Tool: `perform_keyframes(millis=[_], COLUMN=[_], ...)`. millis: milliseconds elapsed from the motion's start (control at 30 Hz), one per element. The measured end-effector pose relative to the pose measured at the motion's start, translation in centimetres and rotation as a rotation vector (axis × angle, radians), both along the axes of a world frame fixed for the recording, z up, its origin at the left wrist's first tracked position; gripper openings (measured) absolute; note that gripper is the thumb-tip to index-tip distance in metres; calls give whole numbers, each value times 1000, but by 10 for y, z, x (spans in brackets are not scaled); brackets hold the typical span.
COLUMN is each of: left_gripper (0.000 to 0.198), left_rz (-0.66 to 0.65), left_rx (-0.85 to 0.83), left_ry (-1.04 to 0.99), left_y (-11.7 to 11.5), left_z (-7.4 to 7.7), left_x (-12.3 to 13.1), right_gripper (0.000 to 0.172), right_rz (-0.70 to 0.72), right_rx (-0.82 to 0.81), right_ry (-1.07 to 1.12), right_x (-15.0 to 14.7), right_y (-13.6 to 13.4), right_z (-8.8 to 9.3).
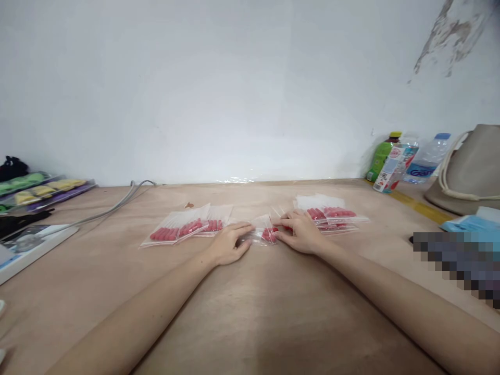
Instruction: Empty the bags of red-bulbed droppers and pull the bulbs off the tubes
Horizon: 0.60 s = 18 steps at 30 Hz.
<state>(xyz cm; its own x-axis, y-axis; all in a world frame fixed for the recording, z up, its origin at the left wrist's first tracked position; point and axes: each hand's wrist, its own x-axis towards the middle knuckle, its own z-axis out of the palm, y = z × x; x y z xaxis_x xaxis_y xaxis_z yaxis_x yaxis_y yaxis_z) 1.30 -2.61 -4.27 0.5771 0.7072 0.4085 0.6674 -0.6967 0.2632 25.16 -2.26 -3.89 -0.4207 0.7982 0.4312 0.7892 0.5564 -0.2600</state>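
A small clear zip bag (268, 234) with red pieces inside lies on the table between my hands. My left hand (228, 245) is at the bag's left edge, its fingers stretched and its thumb apart. My right hand (300, 232) reaches the bag's right side with thumb and fingers spread; more red shows between its fingers. To the left, overlapping clear bags (172, 225) hold rows of red pieces. Behind my right hand is a stack of similar bags (339, 212). The exact contact under my fingertips is partly hidden.
Packs of green and yellow items (50, 190) lie at the far left, near a grey cable (117, 205) and a white box (39, 245). At the right stand a green bottle (380, 156), a carton (395, 167), a water bottle (427, 159) and a grey-beige bag (471, 169).
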Motion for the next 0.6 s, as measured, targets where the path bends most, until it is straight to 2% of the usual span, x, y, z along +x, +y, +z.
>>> perform_keyframes(millis=[133,267,433,533,600], left_gripper=[33,33,30,30,30], left_rz=[19,62,115,111,95], left_rx=[-32,-49,-48,-47,-46], left_ry=[-31,-83,-118,-106,-103], left_y=[0,0,-1,-1,-1], left_z=[-2,-3,-2,-2,-2], left_x=[2,4,6,6,5], right_gripper=[30,34,25,25,19], right_rz=[100,164,231,261,289], right_rx=[-132,-189,-177,-134,-103], right_ry=[-45,-56,-17,50,77], right_x=[-3,-6,-9,-14,-17], right_y=[-2,-8,-13,-12,-11], right_z=[7,13,15,13,11])
